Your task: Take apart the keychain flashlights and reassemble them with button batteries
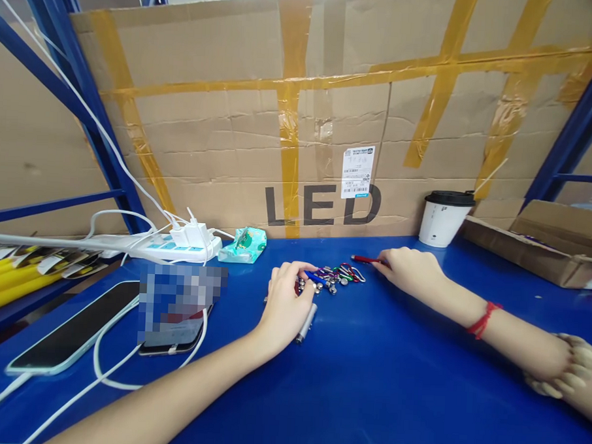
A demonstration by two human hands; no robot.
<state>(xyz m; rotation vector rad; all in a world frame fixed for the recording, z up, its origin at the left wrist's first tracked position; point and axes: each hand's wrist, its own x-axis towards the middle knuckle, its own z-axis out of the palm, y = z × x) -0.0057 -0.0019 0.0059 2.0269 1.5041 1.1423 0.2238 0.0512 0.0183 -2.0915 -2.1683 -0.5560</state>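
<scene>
My left hand [288,303] is closed, its thumb and fingertips pinching a slim blue tube [318,278]. That tube lies over a small pile of colourful carabiner clips [351,273] and round silver button cells [333,289]. Beside the thumb rests a silver tube [307,324], like a small penlight, flat on the blue table. Further right, my right hand [411,269] is closed on one end of a slim red tube [365,259], whose other end points left. Part of the pile is hidden behind my left fingers.
A white power strip [177,246], a green packet [244,244] and cabled phones [75,327] are on the left. At the back right stand a lidded paper cup [443,222] and an open cardboard box [530,255]. A large cardboard sheet [221,140] backs the table.
</scene>
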